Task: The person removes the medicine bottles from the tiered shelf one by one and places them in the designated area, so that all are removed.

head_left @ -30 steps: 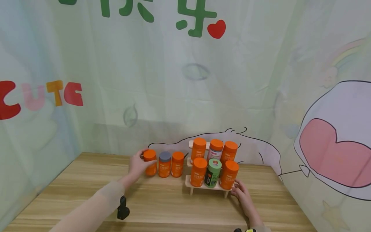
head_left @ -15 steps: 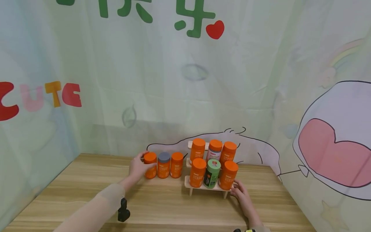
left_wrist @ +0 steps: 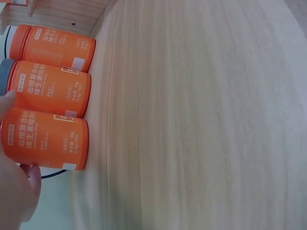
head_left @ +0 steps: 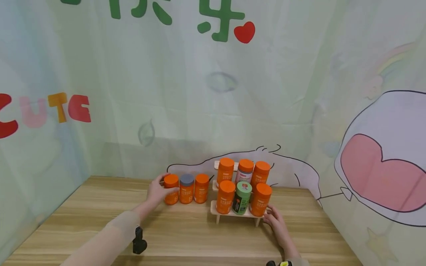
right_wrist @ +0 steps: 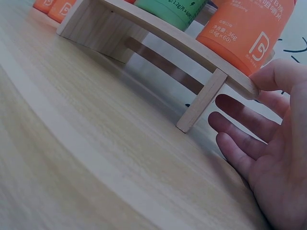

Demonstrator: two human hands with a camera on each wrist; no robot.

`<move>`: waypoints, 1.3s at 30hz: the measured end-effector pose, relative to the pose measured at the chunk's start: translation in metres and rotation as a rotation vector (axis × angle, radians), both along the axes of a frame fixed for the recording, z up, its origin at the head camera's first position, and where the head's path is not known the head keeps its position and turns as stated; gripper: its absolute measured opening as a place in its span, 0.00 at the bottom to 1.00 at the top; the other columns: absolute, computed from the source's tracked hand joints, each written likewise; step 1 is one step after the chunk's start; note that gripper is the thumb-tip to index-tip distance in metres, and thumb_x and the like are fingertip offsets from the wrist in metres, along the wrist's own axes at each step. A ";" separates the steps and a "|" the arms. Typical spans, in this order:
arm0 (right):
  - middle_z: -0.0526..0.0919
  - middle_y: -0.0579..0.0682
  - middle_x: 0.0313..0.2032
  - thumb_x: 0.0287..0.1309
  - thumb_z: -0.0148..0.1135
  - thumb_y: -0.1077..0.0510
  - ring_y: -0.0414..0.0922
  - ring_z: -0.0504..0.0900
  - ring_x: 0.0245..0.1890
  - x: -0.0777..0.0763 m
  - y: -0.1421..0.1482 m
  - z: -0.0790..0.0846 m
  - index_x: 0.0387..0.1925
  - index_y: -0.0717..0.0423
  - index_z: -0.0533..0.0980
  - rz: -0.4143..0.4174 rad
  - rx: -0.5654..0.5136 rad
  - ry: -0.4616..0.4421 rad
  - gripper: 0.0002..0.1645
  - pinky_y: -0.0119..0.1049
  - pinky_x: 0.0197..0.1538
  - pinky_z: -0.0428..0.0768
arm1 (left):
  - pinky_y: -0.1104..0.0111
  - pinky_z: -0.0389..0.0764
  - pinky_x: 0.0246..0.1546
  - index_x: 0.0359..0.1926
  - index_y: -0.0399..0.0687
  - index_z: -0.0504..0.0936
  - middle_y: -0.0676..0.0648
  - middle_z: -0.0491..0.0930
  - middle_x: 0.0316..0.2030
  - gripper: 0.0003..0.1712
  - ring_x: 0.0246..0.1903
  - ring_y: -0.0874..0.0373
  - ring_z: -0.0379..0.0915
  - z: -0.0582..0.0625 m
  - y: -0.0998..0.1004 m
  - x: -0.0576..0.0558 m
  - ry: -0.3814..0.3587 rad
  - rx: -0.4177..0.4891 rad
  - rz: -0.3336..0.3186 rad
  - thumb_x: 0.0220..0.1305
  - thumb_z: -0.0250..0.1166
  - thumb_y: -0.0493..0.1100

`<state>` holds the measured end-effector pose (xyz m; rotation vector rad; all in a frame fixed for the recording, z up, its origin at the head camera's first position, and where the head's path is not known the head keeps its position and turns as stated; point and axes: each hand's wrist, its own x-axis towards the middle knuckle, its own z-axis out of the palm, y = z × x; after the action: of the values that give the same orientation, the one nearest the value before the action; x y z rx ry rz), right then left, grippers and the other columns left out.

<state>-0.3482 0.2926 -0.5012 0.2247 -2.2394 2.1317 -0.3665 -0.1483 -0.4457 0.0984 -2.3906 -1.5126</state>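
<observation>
The left hand grips an orange cylindrical plastic bottle with an orange lid, standing upright on the wood-grain table; an orange bottle with a grey-blue lid stands just beside it; the right hand pinches the lower right end of a tiered pale-wood rack, which bears a green bottle on its lowest shelf.

An orange jar stands upright — leftmost of three, left of a tiered wooden rack.
</observation>
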 end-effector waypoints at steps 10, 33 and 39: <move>0.76 0.58 0.49 0.67 0.47 0.65 0.31 0.78 0.39 0.003 -0.001 0.005 0.66 0.75 0.58 -0.013 0.058 0.009 0.29 0.28 0.47 0.80 | 0.46 0.64 0.66 0.74 0.40 0.54 0.32 0.63 0.68 0.48 0.66 0.39 0.59 0.007 -0.003 0.006 -0.030 0.055 -0.027 0.62 0.68 0.50; 0.73 0.66 0.53 0.66 0.47 0.66 0.31 0.77 0.41 0.001 0.000 0.004 0.66 0.76 0.59 -0.005 0.050 0.040 0.29 0.28 0.47 0.80 | 0.43 0.67 0.62 0.66 0.43 0.68 0.37 0.73 0.62 0.34 0.62 0.43 0.66 0.087 0.100 -0.012 0.376 -0.043 -0.368 0.61 0.69 0.39; 0.74 0.65 0.51 0.65 0.47 0.67 0.31 0.77 0.40 0.000 0.000 0.002 0.65 0.77 0.58 0.009 0.044 0.045 0.29 0.28 0.46 0.80 | 0.45 0.65 0.65 0.71 0.43 0.61 0.37 0.68 0.67 0.42 0.67 0.42 0.62 0.098 0.128 -0.017 0.318 -0.038 -0.479 0.60 0.71 0.41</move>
<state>-0.3483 0.2924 -0.4996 0.2817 -2.2657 2.0618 -0.3832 -0.0202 -0.3478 -0.7151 -2.2739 -1.5250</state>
